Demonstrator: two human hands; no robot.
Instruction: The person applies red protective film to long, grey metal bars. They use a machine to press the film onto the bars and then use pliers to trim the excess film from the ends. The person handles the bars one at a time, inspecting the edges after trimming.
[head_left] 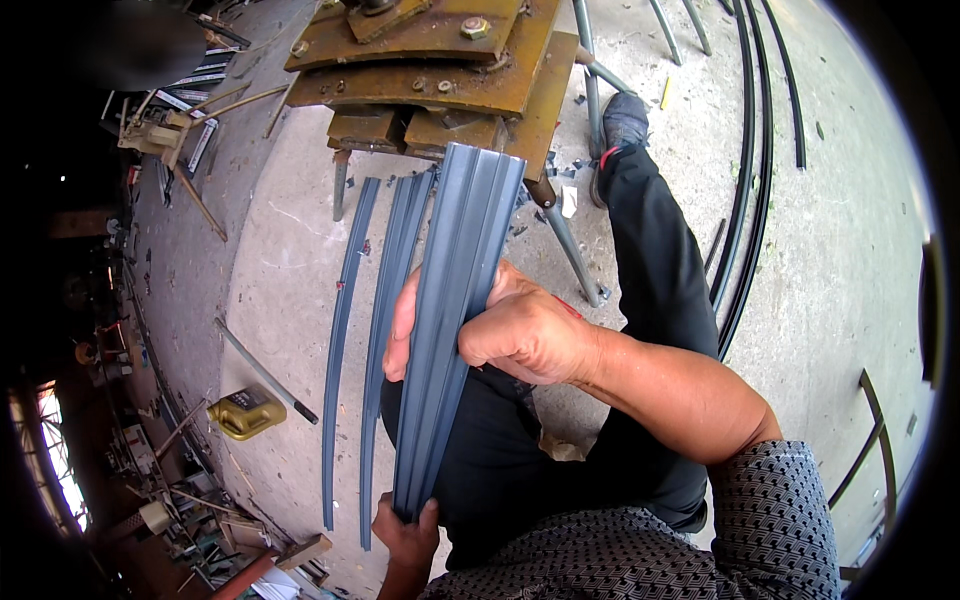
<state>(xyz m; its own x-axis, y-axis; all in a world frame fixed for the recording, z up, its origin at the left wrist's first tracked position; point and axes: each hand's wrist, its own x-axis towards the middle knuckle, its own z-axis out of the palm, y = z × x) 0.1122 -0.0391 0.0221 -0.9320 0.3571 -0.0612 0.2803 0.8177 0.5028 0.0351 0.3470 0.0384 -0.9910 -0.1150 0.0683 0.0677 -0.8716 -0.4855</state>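
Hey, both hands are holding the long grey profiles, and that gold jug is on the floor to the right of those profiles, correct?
Not quite: the head view shows the gold jug on the floor to the left of the grey profiles. The left hand and right hand do hold them.

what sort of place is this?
Likely a fabrication workshop, judging by the heavy bolted metal fixture, the long grey profiles being held, and the scraps on the concrete floor.

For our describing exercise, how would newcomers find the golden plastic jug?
From the long grey grooved strips in the right hand, look left across the concrete floor. Beside a thin grey rod sits the jug, its squat golden body unlike the rod.
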